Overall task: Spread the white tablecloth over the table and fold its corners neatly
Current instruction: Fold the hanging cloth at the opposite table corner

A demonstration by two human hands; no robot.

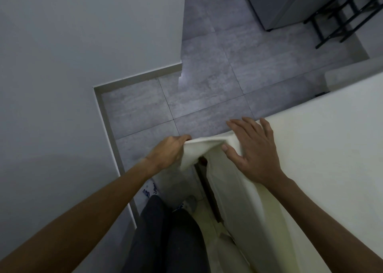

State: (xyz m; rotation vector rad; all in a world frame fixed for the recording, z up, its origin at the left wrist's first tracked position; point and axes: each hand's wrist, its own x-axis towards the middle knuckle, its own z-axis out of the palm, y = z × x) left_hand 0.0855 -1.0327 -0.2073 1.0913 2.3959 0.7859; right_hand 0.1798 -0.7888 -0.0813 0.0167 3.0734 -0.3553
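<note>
The white tablecloth (pixel 323 148) covers the table on the right side of the head view. Its near-left corner hangs over the table edge. My left hand (pixel 167 152) is shut on the loose corner flap of the cloth and holds it out to the left, away from the table. My right hand (pixel 252 148) lies flat, fingers spread, on the cloth at the table's corner and presses it down. Under the lifted flap a dark strip of the table's edge (pixel 204 181) shows.
A white wall (pixel 62 86) with a grey skirting stands close on the left. Grey floor tiles (pixel 207 86) stretch ahead. A black folding frame (pixel 344 14) leans beside a grey cabinet (pixel 279 1) at the far right. My legs in dark trousers (pixel 172 237) stand next to the table.
</note>
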